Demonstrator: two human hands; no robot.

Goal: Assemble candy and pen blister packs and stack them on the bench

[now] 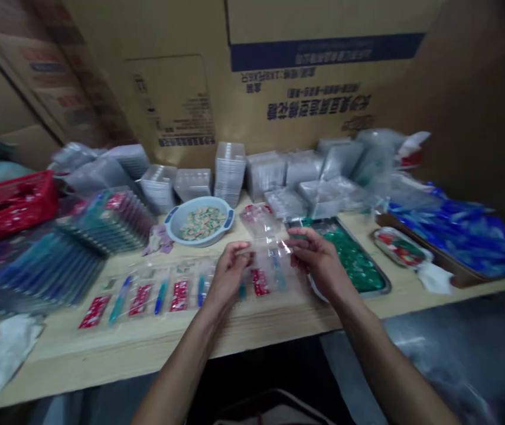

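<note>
My left hand [231, 270] pinches the left edge of a clear plastic blister piece [270, 244]. On its right edge, the fingers of my right hand [321, 257] close in the same way. The piece is held above the table, over the right end of a row of clear trays. Below it shows a red packet [260, 282], partly seen through the plastic. To the left of my hands, the row continues with red packets [180, 296] and blue pen-shaped items [160, 297] lying in clear compartments. My left forearm hides part of the row.
A light-blue bowl [173, 232] holds small patterned pieces. At right stand a metal tray [387, 285] of green packets and a box [467, 274] of blue items. Stacked filled trays [52, 268] and a red basket [51, 192] are left. Clear plastic stacks [230, 171] line the back.
</note>
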